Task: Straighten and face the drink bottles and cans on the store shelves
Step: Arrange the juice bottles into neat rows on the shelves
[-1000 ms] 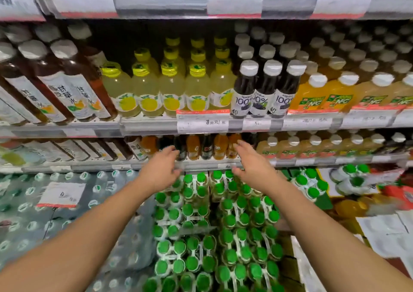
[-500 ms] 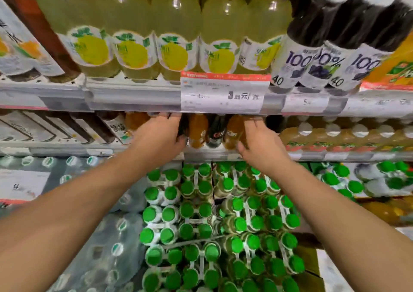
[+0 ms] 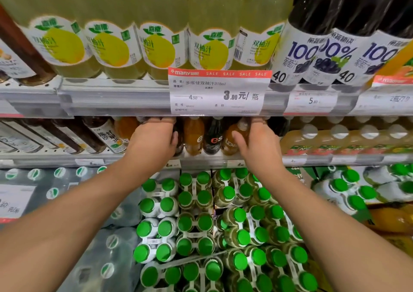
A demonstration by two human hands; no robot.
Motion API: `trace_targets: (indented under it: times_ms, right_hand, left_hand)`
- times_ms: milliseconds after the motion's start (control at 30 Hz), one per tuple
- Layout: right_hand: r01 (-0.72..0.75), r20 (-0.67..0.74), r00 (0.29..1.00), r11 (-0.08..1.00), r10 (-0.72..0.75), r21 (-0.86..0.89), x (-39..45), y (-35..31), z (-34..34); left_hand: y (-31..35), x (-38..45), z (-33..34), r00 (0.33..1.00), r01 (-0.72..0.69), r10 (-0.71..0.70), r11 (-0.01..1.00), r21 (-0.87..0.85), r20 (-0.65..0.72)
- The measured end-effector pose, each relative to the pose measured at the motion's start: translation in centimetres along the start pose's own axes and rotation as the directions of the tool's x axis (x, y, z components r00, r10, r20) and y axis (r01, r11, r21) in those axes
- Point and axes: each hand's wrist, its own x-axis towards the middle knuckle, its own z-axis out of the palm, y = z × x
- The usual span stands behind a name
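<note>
A person's left hand (image 3: 154,139) and right hand (image 3: 257,144) each gripped a small bottle, fingers curled, on the middle shelf (image 3: 207,160).

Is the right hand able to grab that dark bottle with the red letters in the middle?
Probably yes. The dark glass bottle with red lettering stands at the shelf front, just left of the right hand, with only one orange bottle between them and nothing in front of it.
</note>
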Motion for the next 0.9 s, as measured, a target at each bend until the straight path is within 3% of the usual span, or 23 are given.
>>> trace_targets:
  times_ms: [100,267,400,600,733,900]
  right_hand:
    - [-0.028,-0.018,0.999,0.997,0.029,0.071,0.0,0.6,0.9]
    - [-0.042,-0.029,0.998,0.954,0.053,0.298,-0.6,1.0,1.0]
    - [0.066,-0.096,0.995,0.957,-0.041,0.281,-2.7,1.2,0.5]
    - [0.259,-0.246,0.95,0.923,-0.191,0.286,-5.8,-0.7,-0.4]
    - [0.324,-0.202,0.943,0.877,-0.266,0.356,-5.7,-4.1,0.0]
    - [0.331,-0.195,0.942,0.85,-0.273,0.411,-4.2,-8.1,1.8]
  left_hand:
    - [-0.3,-0.7,0.6,0.999,-0.024,0.02,0.994,-0.103,-0.048]
    - [-1.1,-2.3,1.8,0.973,-0.181,0.118,0.925,-0.335,-0.2]
    - [-2.0,-3.9,2.1,0.949,-0.267,0.167,0.879,-0.395,-0.269]
    - [-4.3,-7.9,2.0,0.909,-0.195,-0.039,0.84,-0.507,-0.414]
    - [-5.7,-10.0,1.8,0.905,-0.147,-0.142,0.78,-0.609,-0.401]
    - [-7.4,-11.5,1.3,0.919,-0.174,-0.161,0.655,-0.735,-0.36]
